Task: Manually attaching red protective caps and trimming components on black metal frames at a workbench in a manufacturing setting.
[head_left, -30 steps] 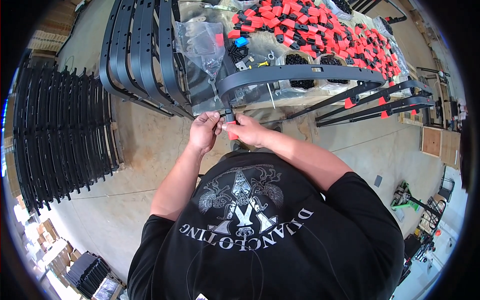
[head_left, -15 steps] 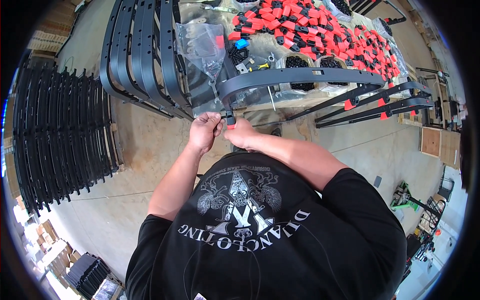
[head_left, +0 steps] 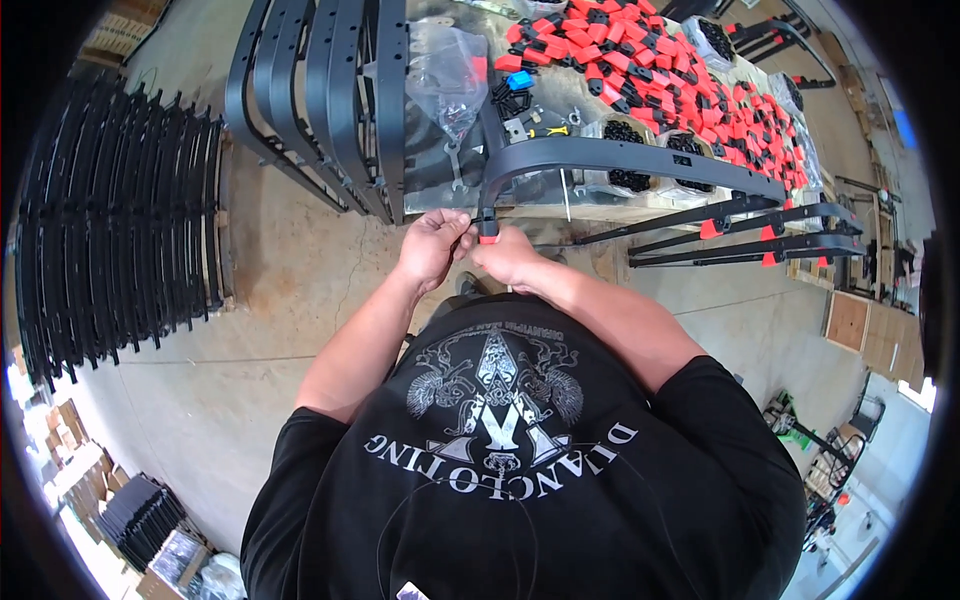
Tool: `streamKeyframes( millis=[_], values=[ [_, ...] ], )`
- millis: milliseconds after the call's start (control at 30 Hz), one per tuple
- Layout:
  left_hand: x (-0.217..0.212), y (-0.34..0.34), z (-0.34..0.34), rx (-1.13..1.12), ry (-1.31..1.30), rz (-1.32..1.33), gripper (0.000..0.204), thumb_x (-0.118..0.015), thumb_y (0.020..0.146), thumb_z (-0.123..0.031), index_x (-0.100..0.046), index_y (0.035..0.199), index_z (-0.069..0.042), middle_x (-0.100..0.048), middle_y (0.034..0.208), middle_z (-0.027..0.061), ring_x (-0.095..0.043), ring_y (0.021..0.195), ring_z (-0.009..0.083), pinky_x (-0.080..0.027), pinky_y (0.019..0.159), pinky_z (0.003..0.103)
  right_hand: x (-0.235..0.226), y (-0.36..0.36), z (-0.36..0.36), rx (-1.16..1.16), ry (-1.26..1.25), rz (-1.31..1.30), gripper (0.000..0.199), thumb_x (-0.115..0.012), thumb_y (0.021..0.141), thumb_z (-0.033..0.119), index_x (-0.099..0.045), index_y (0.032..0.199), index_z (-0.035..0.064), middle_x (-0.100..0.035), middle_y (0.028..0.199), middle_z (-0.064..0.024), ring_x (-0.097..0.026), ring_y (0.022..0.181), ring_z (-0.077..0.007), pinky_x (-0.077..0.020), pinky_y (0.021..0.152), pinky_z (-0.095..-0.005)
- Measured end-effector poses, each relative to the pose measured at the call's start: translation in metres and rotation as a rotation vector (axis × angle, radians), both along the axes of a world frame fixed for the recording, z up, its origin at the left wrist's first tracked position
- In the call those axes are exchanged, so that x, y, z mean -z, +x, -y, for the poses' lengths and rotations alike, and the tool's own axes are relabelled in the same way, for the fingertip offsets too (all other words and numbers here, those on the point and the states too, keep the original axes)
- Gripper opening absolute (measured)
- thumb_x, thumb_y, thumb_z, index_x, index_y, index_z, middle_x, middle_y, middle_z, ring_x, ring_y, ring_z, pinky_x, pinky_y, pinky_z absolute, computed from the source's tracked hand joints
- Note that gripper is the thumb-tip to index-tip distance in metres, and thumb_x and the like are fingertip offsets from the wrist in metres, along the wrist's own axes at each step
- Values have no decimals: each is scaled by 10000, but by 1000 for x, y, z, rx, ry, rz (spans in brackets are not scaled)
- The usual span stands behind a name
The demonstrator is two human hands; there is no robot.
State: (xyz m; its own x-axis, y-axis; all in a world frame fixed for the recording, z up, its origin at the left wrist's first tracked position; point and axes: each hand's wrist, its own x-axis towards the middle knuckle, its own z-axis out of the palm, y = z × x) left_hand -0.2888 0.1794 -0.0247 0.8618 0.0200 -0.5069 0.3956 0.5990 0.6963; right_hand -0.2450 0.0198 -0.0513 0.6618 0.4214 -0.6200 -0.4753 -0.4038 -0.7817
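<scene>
A black curved metal frame [head_left: 610, 153] lies across the near edge of the bench, its bent end pointing toward me. On that end sits a red-and-black plastic end cap [head_left: 488, 232], with my right hand [head_left: 508, 257] closed around its lower part. Just left of the cap, my left hand [head_left: 430, 246] is closed in a pinch. A thin dark piece shows between its fingertips and the cap, too small to name. A wrench [head_left: 455, 165] lies on the bench beyond my hands, beside a clear plastic bag [head_left: 445, 75].
Red-and-black caps [head_left: 640, 60] are heaped on the bench, near bags of small black parts [head_left: 626, 150]. Several curved frames [head_left: 345, 100] stand at the left, and more frames [head_left: 750, 250] jut out at the right. A tall stack of black bars [head_left: 120, 220] stands on the floor at left.
The view has shifted, so the bench and hands sit farther right in the picture. Both hands stay at the frame's end; the left fingers are now closer to the cap.
</scene>
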Motion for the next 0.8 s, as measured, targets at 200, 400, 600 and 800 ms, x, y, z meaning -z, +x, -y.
streamKeyframes(
  millis=[200, 400, 600, 800],
  values=[
    [14, -3, -4, -17, -155, -14, 93, -605, 1014, -103, -617, 984, -15, -658, 826, 72, -536, 629, 111, -424, 556, 242, -22, -2, -5, 10, 71, -127, 143, -661, 774, 66, -656, 916, 50, -664, 778, -38, -571, 641, -130, -440, 574, -324],
    [12, 2, -3, -6, -141, -6, 119, -606, 1019, -130, -623, 980, -19, -663, 835, 78, -530, 639, 101, -412, 555, 235, 19, 0, 2, -1, 47, -13, 187, -672, 768, 92, -638, 935, 15, -672, 788, -65, -584, 656, -140, -460, 592, -328],
    [12, 3, -5, -10, -133, -35, 78, -614, 1010, -104, -610, 1003, -26, -682, 837, 86, -562, 636, 117, -435, 554, 251, -3, 4, 3, -116, -179, 145, 285, -700, 746, 144, -641, 974, -16, -692, 802, -114, -645, 728, -174, -509, 664, -336],
    [13, 0, -3, -40, -119, -32, 91, -622, 1008, -113, -609, 999, -24, -692, 844, 86, -558, 618, 119, -448, 561, 254, -14, 19, 0, -232, -138, -90, 210, -712, 735, 145, -671, 905, 29, -710, 797, -74, -659, 729, -173, -510, 660, -333]
  ],
)
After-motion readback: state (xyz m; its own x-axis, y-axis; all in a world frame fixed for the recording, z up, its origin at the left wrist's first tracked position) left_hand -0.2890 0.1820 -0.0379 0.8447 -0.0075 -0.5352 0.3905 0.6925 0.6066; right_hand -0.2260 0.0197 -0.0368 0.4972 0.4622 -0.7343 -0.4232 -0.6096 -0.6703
